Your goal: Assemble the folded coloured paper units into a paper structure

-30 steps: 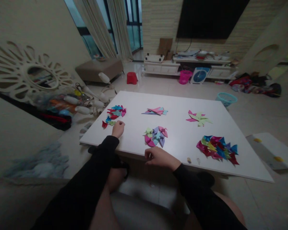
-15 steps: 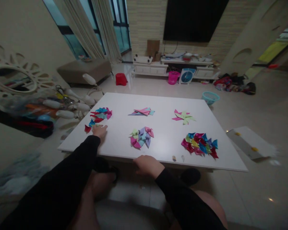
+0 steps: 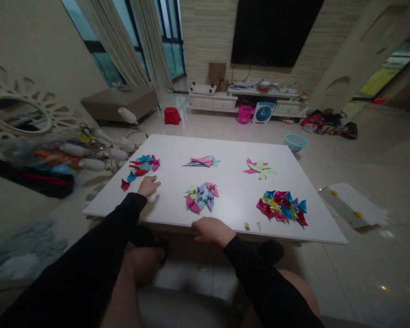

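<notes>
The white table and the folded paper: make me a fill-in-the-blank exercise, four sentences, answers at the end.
1. The leftmost paper piece on the white table is coloured ____.
2. The hand nearer that piece is the person's ____ one.
3. The sleeve above the person's right hand is coloured ____.
4. The bucket on the floor beyond the table is coloured ____.

Missing words: red; left; black; pink.
</notes>
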`<state>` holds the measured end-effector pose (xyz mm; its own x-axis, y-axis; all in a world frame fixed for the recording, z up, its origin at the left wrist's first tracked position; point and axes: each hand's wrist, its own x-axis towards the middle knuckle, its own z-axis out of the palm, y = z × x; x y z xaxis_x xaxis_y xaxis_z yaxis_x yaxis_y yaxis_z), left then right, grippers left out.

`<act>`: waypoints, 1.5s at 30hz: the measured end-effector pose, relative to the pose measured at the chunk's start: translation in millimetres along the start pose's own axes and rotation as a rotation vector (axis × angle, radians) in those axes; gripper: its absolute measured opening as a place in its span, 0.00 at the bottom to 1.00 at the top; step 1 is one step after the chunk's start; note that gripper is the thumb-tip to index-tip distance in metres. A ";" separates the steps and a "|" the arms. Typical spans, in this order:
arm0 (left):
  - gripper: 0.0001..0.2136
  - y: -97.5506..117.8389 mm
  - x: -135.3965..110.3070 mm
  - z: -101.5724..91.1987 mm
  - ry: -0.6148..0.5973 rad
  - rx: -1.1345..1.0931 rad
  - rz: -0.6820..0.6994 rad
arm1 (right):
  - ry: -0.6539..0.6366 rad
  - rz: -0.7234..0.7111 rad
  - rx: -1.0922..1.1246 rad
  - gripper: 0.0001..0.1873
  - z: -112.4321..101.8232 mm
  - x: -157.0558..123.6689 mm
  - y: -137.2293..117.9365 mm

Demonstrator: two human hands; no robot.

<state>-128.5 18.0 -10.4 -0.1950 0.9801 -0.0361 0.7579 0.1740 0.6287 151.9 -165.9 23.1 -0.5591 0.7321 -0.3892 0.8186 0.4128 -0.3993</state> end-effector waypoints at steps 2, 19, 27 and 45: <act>0.11 19.0 -14.6 3.6 -0.063 -0.049 0.085 | 0.109 0.039 0.060 0.16 -9.0 -3.7 6.5; 0.25 87.3 -118.0 27.5 -0.390 -0.050 1.154 | 0.844 0.186 1.703 0.19 -39.4 19.0 29.6; 0.18 73.5 -121.5 18.2 -0.252 0.260 1.266 | 0.842 0.141 1.680 0.19 -31.1 34.8 14.7; 0.15 87.1 -129.7 12.9 -0.447 -0.639 0.395 | 0.936 0.162 1.400 0.10 -25.7 40.6 19.6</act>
<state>-29.2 -92.7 39.0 0.3718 0.9264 0.0591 0.1986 -0.1416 0.9698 148.6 -114.2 20.9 0.1964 0.9741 -0.1124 -0.1676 -0.0795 -0.9826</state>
